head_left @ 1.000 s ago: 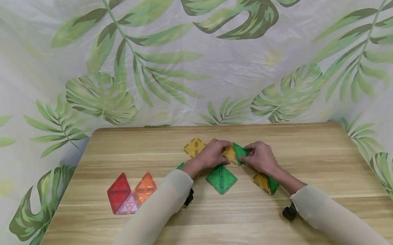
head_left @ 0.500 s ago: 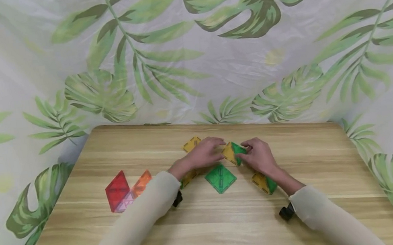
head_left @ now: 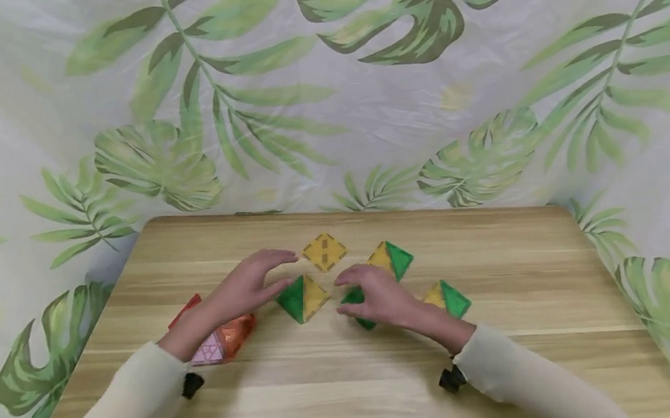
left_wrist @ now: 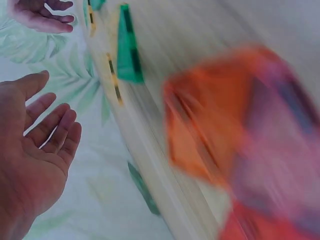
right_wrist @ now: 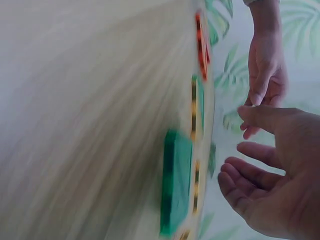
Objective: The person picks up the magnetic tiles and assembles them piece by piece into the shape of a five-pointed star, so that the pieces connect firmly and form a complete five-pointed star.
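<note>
My left hand (head_left: 239, 290) hovers with fingers extended and holds nothing. Its fingertips are nearest a green-and-yellow pair of magnetic tiles (head_left: 314, 299) and a yellow diamond of tiles (head_left: 324, 252). My right hand (head_left: 380, 295), fingers relaxed and thumb apart, is above the green tiles (head_left: 354, 296) and partly hides them. In the right wrist view both hands appear off the table with nothing between their fingers, and the green tiles (right_wrist: 176, 182) lie beside the right one. Beyond that hand lies another yellow-and-green pair (head_left: 401, 259).
A further yellow-and-green pair (head_left: 455, 299) lies near the right wrist. Under the left forearm are pink (head_left: 207, 351), orange (head_left: 239, 334) and red tiles (head_left: 186, 308), partly covered. Behind the wooden table (head_left: 332, 402) hangs a leaf-patterned cloth (head_left: 273, 105).
My left hand has moved left, uncovering the yellow diamond and the green-and-yellow pair. The right hand has left the far yellow-and-green pair and come left and nearer, over the green tiles.
</note>
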Demonstrator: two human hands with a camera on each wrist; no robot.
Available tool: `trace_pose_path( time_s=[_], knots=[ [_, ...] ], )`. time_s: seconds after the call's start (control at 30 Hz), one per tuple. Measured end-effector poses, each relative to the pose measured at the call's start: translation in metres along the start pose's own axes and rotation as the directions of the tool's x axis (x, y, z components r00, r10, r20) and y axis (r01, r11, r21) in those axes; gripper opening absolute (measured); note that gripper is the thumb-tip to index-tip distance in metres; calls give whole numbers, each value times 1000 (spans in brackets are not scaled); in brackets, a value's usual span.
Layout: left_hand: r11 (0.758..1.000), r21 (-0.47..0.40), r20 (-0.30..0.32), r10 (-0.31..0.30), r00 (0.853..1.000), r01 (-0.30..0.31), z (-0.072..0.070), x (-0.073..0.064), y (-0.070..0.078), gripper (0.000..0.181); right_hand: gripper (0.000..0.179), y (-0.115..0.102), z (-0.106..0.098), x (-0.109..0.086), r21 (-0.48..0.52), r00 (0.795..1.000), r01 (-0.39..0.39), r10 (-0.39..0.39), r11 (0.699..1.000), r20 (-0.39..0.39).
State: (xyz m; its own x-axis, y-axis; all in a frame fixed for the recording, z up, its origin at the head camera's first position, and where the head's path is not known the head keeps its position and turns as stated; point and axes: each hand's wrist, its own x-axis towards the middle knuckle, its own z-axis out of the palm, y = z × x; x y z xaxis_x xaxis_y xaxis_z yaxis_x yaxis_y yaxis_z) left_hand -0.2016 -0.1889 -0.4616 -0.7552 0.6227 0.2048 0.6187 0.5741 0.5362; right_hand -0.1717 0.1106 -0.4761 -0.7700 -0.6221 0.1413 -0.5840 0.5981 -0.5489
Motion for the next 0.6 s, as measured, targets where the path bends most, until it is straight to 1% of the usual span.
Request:
trace_pose_path(
  time_s=[0.07, 0.13, 0.27, 0.4, 0.5, 0.6],
  knots=[
    [1000, 19, 5, -14, 1000, 14, -9, -17, -3, 43, 49, -12, 8, 6, -19, 997, 43, -42, 999, 66],
    [999, 45, 0, -26, 1000, 26, -16, -35, -8, 44, 51, -22, 16, 12, -26, 989, 77, -73, 997, 129],
    [995, 82, -8, -58, 998, 58, -29, -68, -16, 46, 54, -42, 31, 24, -12, 971, 126, -121, 992, 204],
    [987, 152, -44, -45, 998, 51, -37, -96, -26, 49, 57, -57, 46, 36, -25, 956, 169, -158, 985, 246],
    [979, 197, -72, -35, 997, 49, -41, -114, -36, 52, 59, -65, 55, 44, -49, 949, 181, -161, 982, 271],
    [976, 202, -78, -61, 995, 76, -45, -129, -46, 56, 62, -71, 63, 53, -65, 948, 182, -157, 981, 278]
  ],
)
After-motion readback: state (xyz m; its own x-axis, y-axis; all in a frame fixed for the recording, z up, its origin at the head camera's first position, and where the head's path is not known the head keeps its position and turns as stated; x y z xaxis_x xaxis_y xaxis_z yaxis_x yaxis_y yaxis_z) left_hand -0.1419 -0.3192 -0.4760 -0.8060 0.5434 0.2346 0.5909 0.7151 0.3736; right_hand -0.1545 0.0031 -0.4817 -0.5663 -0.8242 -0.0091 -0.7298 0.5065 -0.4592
